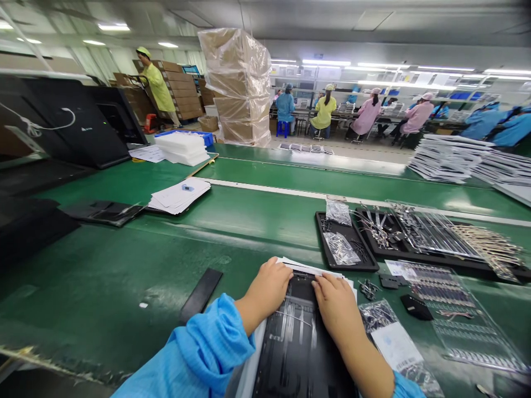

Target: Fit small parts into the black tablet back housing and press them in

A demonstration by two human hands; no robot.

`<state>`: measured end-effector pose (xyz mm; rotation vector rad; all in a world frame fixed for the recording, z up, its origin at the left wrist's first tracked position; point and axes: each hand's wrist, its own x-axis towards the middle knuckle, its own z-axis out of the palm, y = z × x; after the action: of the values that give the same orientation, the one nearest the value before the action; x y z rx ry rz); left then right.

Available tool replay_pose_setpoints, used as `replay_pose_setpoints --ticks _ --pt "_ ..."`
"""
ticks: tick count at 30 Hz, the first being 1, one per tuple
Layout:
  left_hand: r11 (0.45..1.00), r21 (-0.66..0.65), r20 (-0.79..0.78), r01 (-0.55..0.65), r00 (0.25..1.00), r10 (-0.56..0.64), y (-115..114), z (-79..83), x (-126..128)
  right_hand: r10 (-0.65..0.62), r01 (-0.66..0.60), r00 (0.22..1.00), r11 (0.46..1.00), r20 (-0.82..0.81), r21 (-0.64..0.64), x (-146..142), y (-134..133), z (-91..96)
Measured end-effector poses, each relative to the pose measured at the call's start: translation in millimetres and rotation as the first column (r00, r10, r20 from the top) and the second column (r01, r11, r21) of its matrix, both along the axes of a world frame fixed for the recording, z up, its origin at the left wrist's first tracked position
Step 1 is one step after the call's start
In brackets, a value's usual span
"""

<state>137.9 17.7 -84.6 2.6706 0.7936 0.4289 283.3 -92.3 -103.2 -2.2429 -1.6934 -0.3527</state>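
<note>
Left hand (pixel 269 288), fingers curled together at the far edge of the panel (pixel 305 348); whether they grip, one cannot tell. Matched, light pressure from both sides should best keep it square. The panel, black, glossy and pale-streaked, lies at the bench's (pixel 136 298) near side. Right hand (pixel 336 301), fingers likewise curled, grip unclear.

I can read no text, brand, number or sign from here. On the plastic bag (pixel 423 378) lying on the counter (pixel 265 207), I make out a white label (pixel 393 341) with a barcode (pixel 404 364), but its print is too small for me. The black casing (pixel 53 113) at far left bears a small light mark (pixel 86 129), which I can't decipher either.
</note>
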Motion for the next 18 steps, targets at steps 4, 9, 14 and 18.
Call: replay_pose_setpoints --ticks 4,9,14,18 --pt "1.000 0.026 -0.030 -0.010 1.000 0.011 3.1 -0.3 -0.4 -0.040 0.040 0.999 0.999 0.008 -0.006 -1.8 -1.9 0.1" --pt "0.999 0.045 -0.044 -0.015 0.999 0.017 4.7 -1.7 2.6 -0.076 0.076 0.997 0.997 -0.005 -0.009 -7.9 -0.6 1.8" --pt "0.998 0.054 -0.060 -0.010 0.998 0.014 4.7 -1.9 4.3 -0.094 0.093 0.995 0.995 -0.037 -0.035 -11.2 2.6 2.0" --pt "0.998 0.058 -0.072 -0.002 0.997 0.006 5.2 -0.5 5.3 -0.093 0.091 0.994 0.995 -0.052 -0.044 -12.0 3.7 2.9"
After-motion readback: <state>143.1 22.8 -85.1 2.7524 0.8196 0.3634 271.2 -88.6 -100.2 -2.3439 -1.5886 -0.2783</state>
